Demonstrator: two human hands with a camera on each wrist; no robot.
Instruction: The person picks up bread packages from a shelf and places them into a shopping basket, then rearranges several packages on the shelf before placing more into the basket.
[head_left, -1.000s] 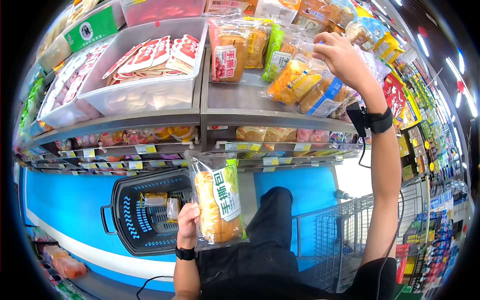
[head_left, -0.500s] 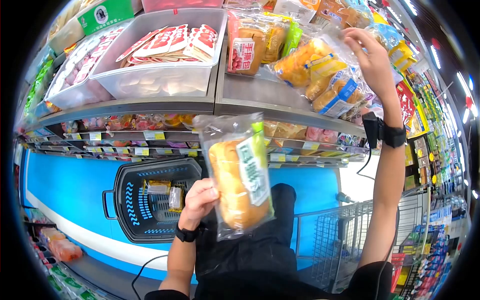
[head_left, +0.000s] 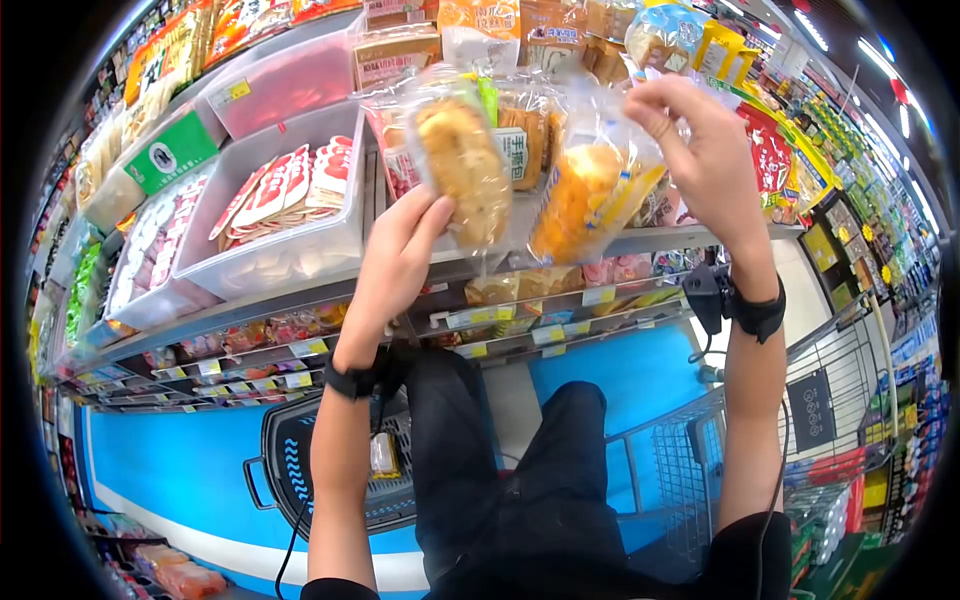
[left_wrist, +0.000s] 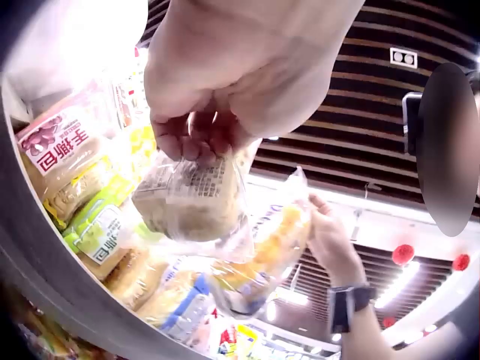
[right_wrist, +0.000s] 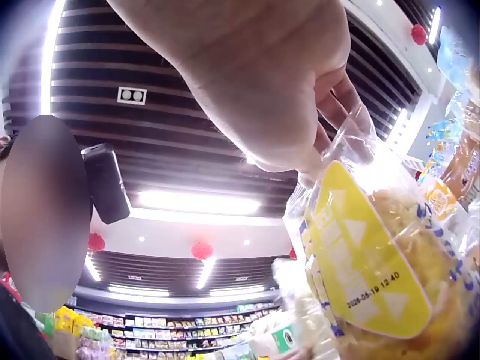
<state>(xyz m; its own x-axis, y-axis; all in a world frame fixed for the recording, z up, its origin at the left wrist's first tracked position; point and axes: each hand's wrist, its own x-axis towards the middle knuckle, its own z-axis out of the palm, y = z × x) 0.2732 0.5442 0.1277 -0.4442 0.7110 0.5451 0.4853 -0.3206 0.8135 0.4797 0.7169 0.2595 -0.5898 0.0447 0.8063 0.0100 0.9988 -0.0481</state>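
My left hand (head_left: 395, 255) pinches a clear bag of brown bread (head_left: 465, 170) and holds it up in front of the shelf. In the left wrist view its fingertips grip the wrapper just above a printed label. With my right hand (head_left: 705, 165) I pinch the gathered top of another bread bag (head_left: 580, 205), which hangs at the shelf's front. A yellow label (right_wrist: 360, 255) with a printed date shows on it in the right wrist view. Behind the two bags, a green-and-white bread pack (left_wrist: 97, 229) lies on the shelf beside a pink-labelled bread pack (left_wrist: 64, 146).
Left of the breads stands a clear plastic bin (head_left: 270, 260) of red-and-white packs. A dark shopping basket (head_left: 268, 445) sits on the blue floor with a small pack (head_left: 383, 455) inside. On the right is a wire shopping cart (head_left: 690, 470). Lower shelves (head_left: 520, 318) run below.
The green-labelled bread has left my left hand and a similar pack lies on the shelf. My left hand has risen with a different bread. My right hand has lifted the yellow-labelled bag.
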